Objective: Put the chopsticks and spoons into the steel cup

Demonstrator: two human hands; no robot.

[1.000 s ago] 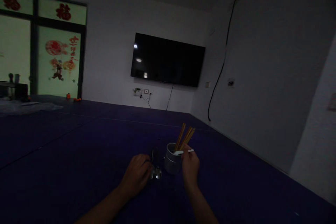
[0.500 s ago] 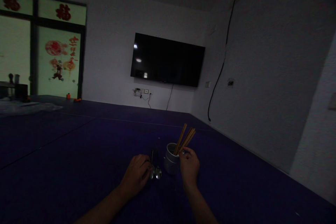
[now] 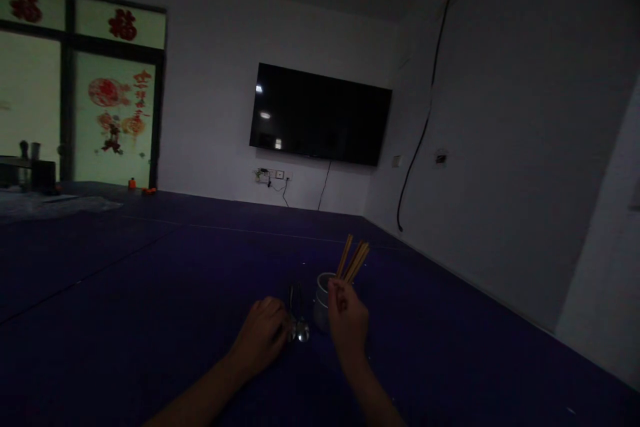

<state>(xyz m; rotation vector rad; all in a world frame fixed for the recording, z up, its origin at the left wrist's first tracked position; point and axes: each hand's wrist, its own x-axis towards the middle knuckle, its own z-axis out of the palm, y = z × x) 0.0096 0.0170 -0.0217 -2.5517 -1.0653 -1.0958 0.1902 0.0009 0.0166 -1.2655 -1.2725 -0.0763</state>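
Observation:
A grey cylindrical holder stands upright on the dark blue tabletop, with several wooden chopsticks leaning to the right out of its mouth. My right hand is in front of the holder's right side, thumb and fingers pinched together near the rim. Whatever is in that pinch is hidden. To the left of the holder lie metal spoons with dark handles, bowls toward me. My left hand rests beside them, fingers curled and closed, the fingertips at the leftmost spoon. What these fingers grip, if anything, is hard to see in the dim light.
The blue tabletop stretches to the far wall. Clear plastic sheeting and a dark box-like object are at the far left, with small orange items near the door. A television hangs on the wall.
My right hand has shifted left, from the holder's right rim to in front of it, covering more of it. My left hand stays nearly in place by the spoons.

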